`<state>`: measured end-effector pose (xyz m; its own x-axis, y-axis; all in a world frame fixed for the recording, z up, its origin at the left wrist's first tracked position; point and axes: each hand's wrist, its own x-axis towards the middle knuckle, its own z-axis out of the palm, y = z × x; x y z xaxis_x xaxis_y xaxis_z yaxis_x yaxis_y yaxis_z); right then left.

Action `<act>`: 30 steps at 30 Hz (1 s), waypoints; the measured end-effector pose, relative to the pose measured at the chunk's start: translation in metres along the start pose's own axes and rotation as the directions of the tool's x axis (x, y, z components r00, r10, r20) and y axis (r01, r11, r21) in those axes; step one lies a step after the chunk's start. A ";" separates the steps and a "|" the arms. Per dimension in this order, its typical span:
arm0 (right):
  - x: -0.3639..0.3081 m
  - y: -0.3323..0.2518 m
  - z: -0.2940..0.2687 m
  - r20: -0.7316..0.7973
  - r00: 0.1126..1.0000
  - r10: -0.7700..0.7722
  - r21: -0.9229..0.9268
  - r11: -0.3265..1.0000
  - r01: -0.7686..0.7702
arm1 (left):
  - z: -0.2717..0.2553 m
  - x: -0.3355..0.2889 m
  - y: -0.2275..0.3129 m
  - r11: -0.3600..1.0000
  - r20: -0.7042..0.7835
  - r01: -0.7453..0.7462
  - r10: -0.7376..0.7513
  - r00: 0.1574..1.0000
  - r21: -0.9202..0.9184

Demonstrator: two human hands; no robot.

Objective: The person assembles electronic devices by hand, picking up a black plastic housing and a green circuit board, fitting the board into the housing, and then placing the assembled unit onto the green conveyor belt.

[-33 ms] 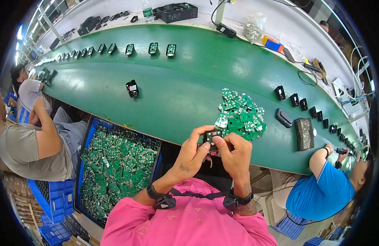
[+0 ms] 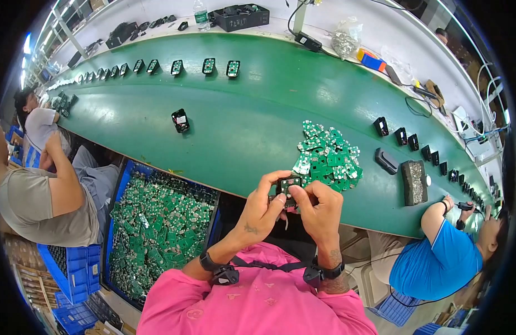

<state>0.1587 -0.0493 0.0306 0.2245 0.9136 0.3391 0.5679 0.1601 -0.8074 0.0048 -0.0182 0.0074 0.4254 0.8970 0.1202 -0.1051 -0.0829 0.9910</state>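
Both of my hands are raised together at the near edge of the green belt [image 2: 241,123]. My left hand [image 2: 262,211] and my right hand [image 2: 320,211] pinch a small black housing with a green circuit board [image 2: 286,186] between their fingertips. Just beyond them a loose pile of green circuit boards [image 2: 328,155] lies on the belt. Each wrist wears a black band.
A blue crate of green boards [image 2: 157,226] stands low on my left. A single black housing [image 2: 181,120] sits mid-belt, with rows of housings [image 2: 208,66] farther off and at right [image 2: 414,143]. A black case [image 2: 386,161] and grey block [image 2: 414,182] lie right. Seated people work left [image 2: 40,195] and right [image 2: 436,259].
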 end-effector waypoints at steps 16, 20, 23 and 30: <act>-0.004 0.004 0.013 0.101 0.989 0.106 0.042 0.993 -0.110 | -0.010 0.013 0.011 0.962 0.145 0.267 -0.257 0.955 -0.055; -0.002 0.008 0.017 0.082 0.995 0.052 0.001 0.999 -0.052 | -0.011 0.016 -0.004 0.951 0.165 0.254 -0.226 0.960 -0.178; 0.001 0.011 0.021 0.056 0.998 0.043 0.139 0.989 -0.050 | -0.004 0.017 -0.007 0.889 0.134 0.302 -0.271 0.953 -0.344; -0.006 0.013 0.021 0.116 0.984 0.133 0.136 0.980 -0.148 | -0.009 0.019 -0.013 0.976 0.165 0.206 -0.194 0.967 -0.063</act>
<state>0.1478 -0.0447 0.0082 0.2045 0.9639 0.1708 0.4155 0.0725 -0.9067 0.0062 0.0042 -0.0035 0.5802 0.8118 -0.0661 -0.0718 0.1318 0.9887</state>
